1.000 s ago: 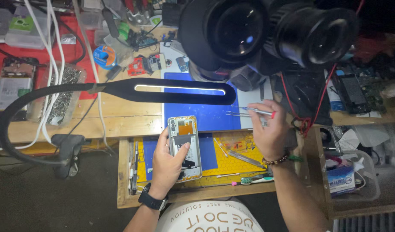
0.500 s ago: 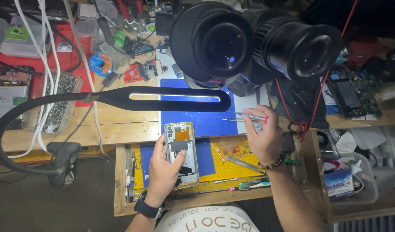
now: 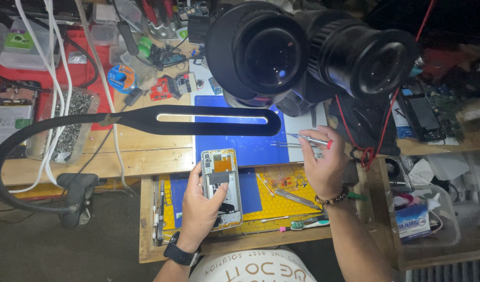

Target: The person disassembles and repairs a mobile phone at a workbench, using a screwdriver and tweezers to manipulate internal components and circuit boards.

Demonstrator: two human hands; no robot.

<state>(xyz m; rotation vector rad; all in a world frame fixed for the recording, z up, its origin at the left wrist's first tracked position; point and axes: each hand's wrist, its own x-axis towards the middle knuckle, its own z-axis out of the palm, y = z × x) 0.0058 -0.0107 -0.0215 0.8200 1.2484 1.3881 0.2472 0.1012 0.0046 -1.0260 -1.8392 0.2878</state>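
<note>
Two hands over cluttered wooden bench (image 3: pixel 146 151): left hand (image 3: pixel 201 209) grips opened phone (image 3: pixel 221 188), right hand (image 3: pixel 323 167) pinches screwdriver (image 3: pixel 308 139)

An opened phone with a silver frame and orange patch (image 3: pixel 221 188) lies over a yellow dotted mat (image 3: pixel 282 203), beside a blue mat (image 3: pixel 240 143).

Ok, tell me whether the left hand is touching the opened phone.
Touching. The head view shows the left hand wrapped around the opened phone, fingers on its left edge and thumb across its exposed back, holding it above the yellow mat.

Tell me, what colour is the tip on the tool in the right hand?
Red, on the slim metal tool in the right hand; head view.
</note>
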